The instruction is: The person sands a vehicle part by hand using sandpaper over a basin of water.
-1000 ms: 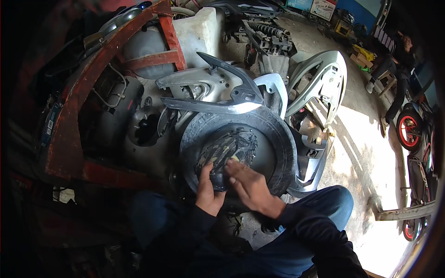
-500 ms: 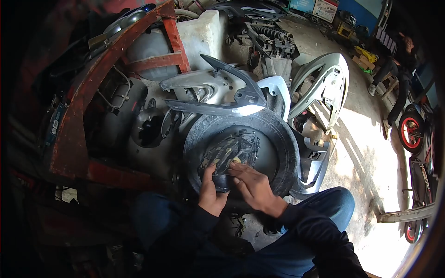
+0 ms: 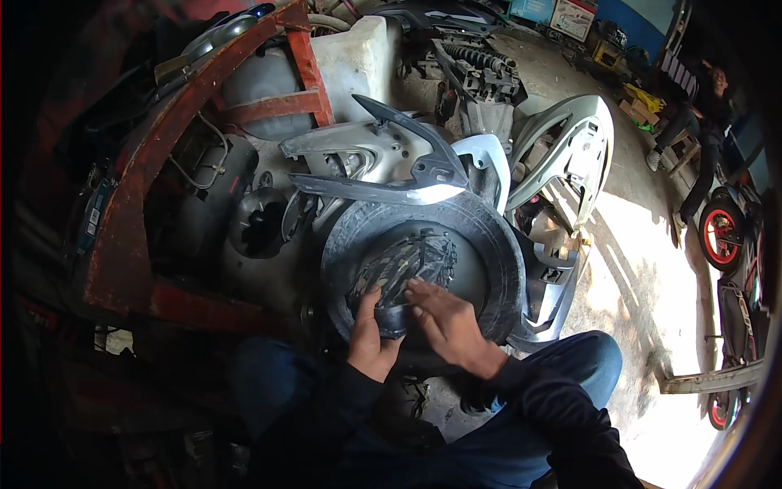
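Motorcycle workshop: loose body fairings (image 3: 600, 138) on bare concrete floor (image 3: 623, 273), coil spring (image 3: 476, 55) on mechanical assembly behind, red-wheeled motorcycle (image 3: 735, 306) at right edge.

I count two hands (image 3: 373, 341), one dark part (image 3: 395, 273), one black basin (image 3: 505, 253); from there, one person (image 3: 702, 114) at two o'clock, two red-rimmed wheels (image 3: 722, 231) toward three and four.

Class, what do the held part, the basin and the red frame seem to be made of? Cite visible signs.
Held part: probably hard plastic; dark, streaked, with a slight sheen.
Basin: rubber or plastic, matt; thick dark wall with pale scuffs.
Red frame: painted, worn finish with pale chips; likely metal, though wood is possible.
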Action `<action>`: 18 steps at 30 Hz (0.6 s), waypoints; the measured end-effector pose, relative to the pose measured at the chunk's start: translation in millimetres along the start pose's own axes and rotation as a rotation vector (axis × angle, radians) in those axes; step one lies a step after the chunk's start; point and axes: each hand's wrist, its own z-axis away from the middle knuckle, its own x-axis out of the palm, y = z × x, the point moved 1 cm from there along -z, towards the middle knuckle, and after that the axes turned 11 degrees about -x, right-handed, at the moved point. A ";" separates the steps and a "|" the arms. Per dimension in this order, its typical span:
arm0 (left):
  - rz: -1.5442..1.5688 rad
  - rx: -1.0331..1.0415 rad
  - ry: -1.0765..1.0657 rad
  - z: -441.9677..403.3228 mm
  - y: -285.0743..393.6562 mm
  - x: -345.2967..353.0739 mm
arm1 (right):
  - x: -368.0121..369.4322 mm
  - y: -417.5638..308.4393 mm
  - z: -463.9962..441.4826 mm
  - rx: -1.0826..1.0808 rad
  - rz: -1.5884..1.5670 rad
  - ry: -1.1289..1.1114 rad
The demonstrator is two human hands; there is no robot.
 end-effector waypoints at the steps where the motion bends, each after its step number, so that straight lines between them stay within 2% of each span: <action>1: -0.148 0.123 -0.023 3.4 -3.4 2.6 | -0.8 9.4 -2.0 0.004 0.003 0.001; 3: -0.017 -0.023 0.022 5.5 2.2 9.7 | -0.6 28.9 -6.4 0.230 0.009 0.007; 4: 0.022 -0.045 0.057 3.0 2.5 7.4 | 4.0 20.7 -3.8 0.213 0.083 -0.002; 7: 0.110 -0.070 0.080 -0.3 2.9 5.7 | 4.4 -9.9 -0.6 -0.086 0.088 -0.016; 9: 0.084 -0.079 0.043 -4.2 -0.2 -8.9 | 4.1 18.4 -2.8 0.191 0.008 -0.010; 10: 0.020 -0.010 0.030 1.7 -2.0 -1.6 | 2.8 28.8 -7.0 0.207 0.042 -0.006; 11: -0.045 0.058 0.014 3.9 -1.3 3.8 | 5.9 25.8 -3.4 0.204 0.043 -0.002; 12: 0.080 -0.055 0.075 -0.8 3.0 2.0 | 7.9 12.4 -3.7 0.113 0.075 -0.003; 14: 0.069 -0.060 0.064 -6.1 2.5 -7.3 | 6.6 -6.6 -0.4 -0.038 0.084 -0.008; 15: 0.054 -0.065 0.054 -7.1 1.9 -10.1 | 4.8 2.0 -3.1 -0.036 0.084 -0.007; 16: 0.055 -0.068 0.059 -2.1 -1.6 -5.0 | 2.3 19.3 -5.6 0.131 0.035 -0.010; 17: -0.010 0.047 0.048 3.4 -6.0 3.8 | 2.2 32.1 -4.7 0.295 -0.013 -0.013; 18: -0.045 0.108 0.037 3.0 -3.8 6.6 | 4.3 36.4 -2.9 0.279 0.021 -0.026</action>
